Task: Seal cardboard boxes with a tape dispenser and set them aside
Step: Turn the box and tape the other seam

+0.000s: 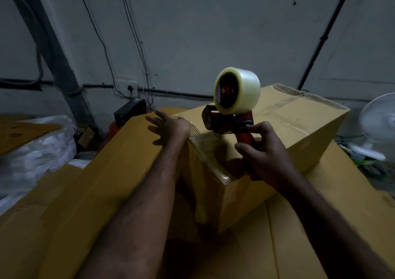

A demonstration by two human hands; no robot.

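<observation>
A brown cardboard box (295, 129) lies tilted in the middle, with clear tape glinting along its near corner. My right hand (267, 150) grips the red handle of a tape dispenser (230, 116), which carries a fat roll of clear tape and stands upright over the box's near end. My left hand (168, 125) is held flat with the fingers spread, at the box's left top edge where it meets a second long cardboard box (111, 167) on the left.
Flat cardboard (299, 236) lies under the boxes. White plastic bags (38, 150) are heaped at the left. A white fan (380, 127) stands at the right edge. A black device (130, 112) and cables sit by the grey wall behind.
</observation>
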